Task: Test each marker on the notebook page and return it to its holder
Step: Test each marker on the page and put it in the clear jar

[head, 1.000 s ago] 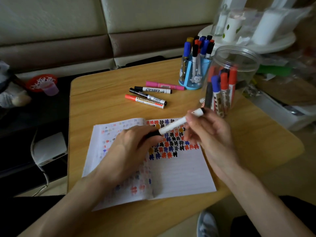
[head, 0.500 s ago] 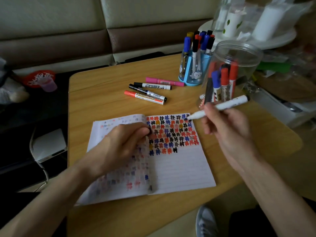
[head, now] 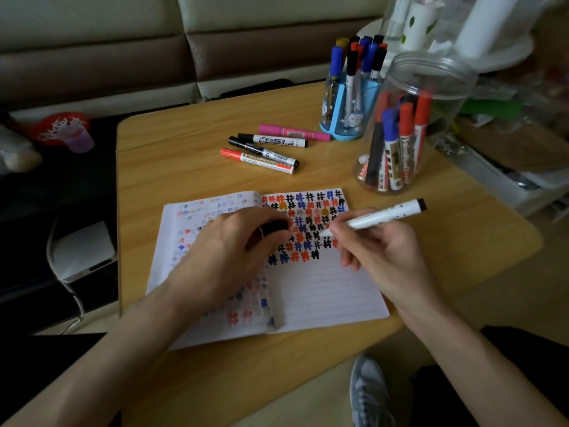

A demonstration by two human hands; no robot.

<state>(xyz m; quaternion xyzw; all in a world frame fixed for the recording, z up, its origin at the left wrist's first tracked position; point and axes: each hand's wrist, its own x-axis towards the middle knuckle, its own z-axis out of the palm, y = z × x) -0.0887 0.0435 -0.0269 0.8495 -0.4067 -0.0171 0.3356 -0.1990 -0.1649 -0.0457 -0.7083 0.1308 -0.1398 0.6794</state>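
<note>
My left hand (head: 228, 241) lies on the open lined paper notebook (head: 323, 291), fingers curled round what I take to be the marker's black plastic cap (head: 274, 226), though the dim light blurs it. My right hand (head: 378, 245) pinches the slim white-barrelled marker (head: 381, 215) like a pen, its pale tip at the crowded hash marks on the right page. The risk is that I stroke over old ink and read nothing, or the thin, soft paper bleeds through under a slow tip. My palm could also smear fresh marks. Beyond, four loose capped markers (head: 261, 149) lie on the smooth wooden desk (head: 184, 155). Then come the clear round plastic jar (head: 409, 124) and the blue pen holder (head: 348, 118), both stocked with markers.
</note>
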